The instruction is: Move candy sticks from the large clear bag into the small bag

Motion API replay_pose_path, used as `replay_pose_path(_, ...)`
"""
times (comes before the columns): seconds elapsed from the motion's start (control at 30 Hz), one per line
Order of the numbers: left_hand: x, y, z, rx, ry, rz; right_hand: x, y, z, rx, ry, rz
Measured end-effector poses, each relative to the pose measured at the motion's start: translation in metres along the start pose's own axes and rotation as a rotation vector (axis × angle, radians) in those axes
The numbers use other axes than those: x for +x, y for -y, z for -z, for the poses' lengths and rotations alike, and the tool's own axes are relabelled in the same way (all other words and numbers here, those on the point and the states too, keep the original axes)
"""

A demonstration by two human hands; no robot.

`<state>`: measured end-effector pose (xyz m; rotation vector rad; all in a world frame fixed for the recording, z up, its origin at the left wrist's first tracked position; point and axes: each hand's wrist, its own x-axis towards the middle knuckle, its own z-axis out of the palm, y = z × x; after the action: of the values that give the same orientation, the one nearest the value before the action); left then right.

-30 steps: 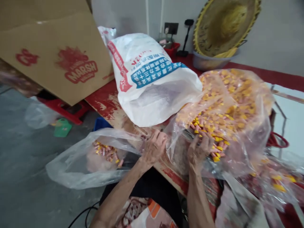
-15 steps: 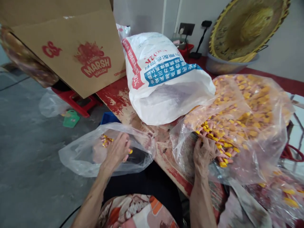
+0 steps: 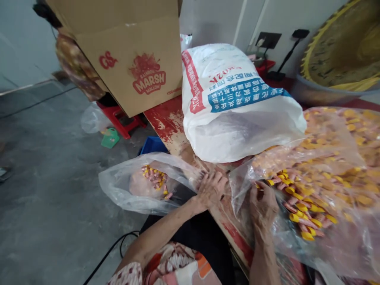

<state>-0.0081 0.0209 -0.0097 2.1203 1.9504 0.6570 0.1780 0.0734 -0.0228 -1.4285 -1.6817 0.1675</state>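
"Where are the yellow-tipped sweets (image 3: 308,213) kept?"

"Heaped in a large clear plastic bag (image 3: 297,253) at the tabletop's (image 3: 166,122) right edge; a few are held in a smaller bag (image 3: 118,190) off its left edge."

"The hands?"

"The left hand (image 3: 211,190) is pressed beside that bag's mouth, fingers spread; the right hand (image 3: 263,206) is sunk among the sweets, fingers curled, any pinch hidden."

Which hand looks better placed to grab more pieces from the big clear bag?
Probably the right hand: it is in the mouth of the big bag, right by the pieces. The left hand lies nearer the small bag, farther from them.
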Motion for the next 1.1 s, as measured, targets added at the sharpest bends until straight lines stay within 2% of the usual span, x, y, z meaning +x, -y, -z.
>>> replay_pose_path(0.1,-0.003,0.002,-0.007,-0.028,-0.012,-0.050,0.000,0.004,0.004,0.015,-0.153,0.006)
replay_pose_path(0.17,-0.004,0.006,-0.005,-0.072,-0.029,-0.059,-0.002,0.007,0.003,0.027,-0.198,0.007)
replay_pose_path(0.2,-0.005,0.009,-0.004,-0.090,-0.037,-0.062,-0.003,0.008,0.002,0.045,-0.165,0.019)
replay_pose_path(0.33,-0.007,0.013,-0.005,-0.160,-0.085,-0.055,-0.009,0.011,-0.010,0.150,0.118,0.096)
replay_pose_path(0.37,-0.007,0.014,-0.006,-0.195,-0.101,-0.048,-0.010,0.011,-0.012,0.169,0.142,0.085)
replay_pose_path(0.5,0.001,0.020,-0.006,-0.427,-0.219,-0.055,-0.012,0.013,-0.015,0.209,0.102,-0.002)
replay_pose_path(0.57,0.016,0.027,-0.003,-0.505,-0.308,-0.061,-0.012,0.014,-0.016,0.223,0.117,0.005)
replay_pose_path(0.63,0.042,0.036,0.002,-0.508,-0.403,-0.040,-0.011,0.017,-0.017,0.236,0.133,0.015)
replay_pose_path(0.7,0.078,0.046,0.004,-0.463,-0.491,0.009,-0.010,0.019,-0.019,0.252,0.146,0.011)
replay_pose_path(0.77,0.118,0.055,0.001,-0.400,-0.525,0.072,-0.008,0.019,-0.020,0.271,0.155,-0.010)
replay_pose_path(0.83,0.156,0.059,-0.008,-0.315,-0.481,0.130,-0.007,0.019,-0.020,0.295,0.152,-0.030)
replay_pose_path(0.93,0.194,0.056,-0.027,-0.123,-0.315,0.114,-0.006,0.018,-0.020,0.327,0.159,-0.042)
replay_pose_path(1.0,0.204,0.052,-0.039,-0.025,-0.216,0.053,-0.005,0.018,-0.021,0.332,0.137,-0.031)
replay_pose_path(1.1,0.200,0.050,-0.045,0.000,-0.168,0.000,-0.006,0.021,-0.023,0.314,0.023,-0.027)
